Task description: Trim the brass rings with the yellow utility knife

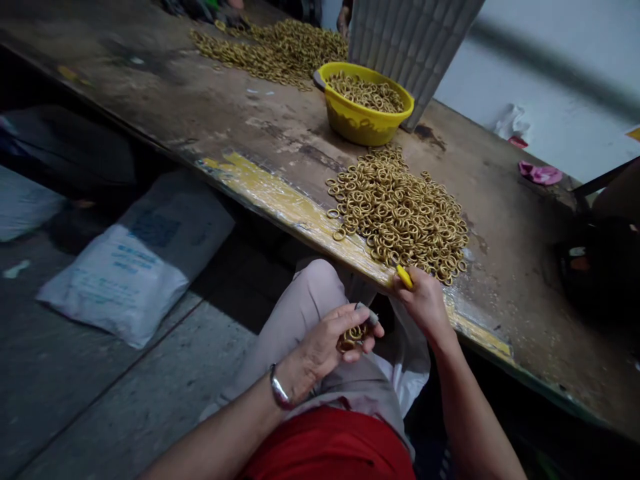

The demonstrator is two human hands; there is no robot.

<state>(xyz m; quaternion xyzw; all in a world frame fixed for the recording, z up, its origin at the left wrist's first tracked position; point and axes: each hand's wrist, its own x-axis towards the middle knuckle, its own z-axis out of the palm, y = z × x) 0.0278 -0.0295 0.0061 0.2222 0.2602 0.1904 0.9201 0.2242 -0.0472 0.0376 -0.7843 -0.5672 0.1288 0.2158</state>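
My left hand [345, 337], with a metal bracelet at the wrist, is held above my lap. Its fingers curl around several gold-coloured rings [353, 335], and grey wrapping covers a fingertip. At the table's front edge, my right hand [425, 297] is closed on a small tool with a yellow handle [404, 277]; the rest of the tool is hidden. Just beyond that hand lies a large heap of gold-coloured rings [400, 210] on the worn wooden table [295, 143].
A yellow basin [367, 123] full of similar rings stands behind the heap, beside a grey ribbed panel [405, 53]. Another ring pile [280, 50] lies farther back, near another person's hand [344, 20]. A white sack [125, 267] rests on the floor; pink cloth [540, 173] lies right.
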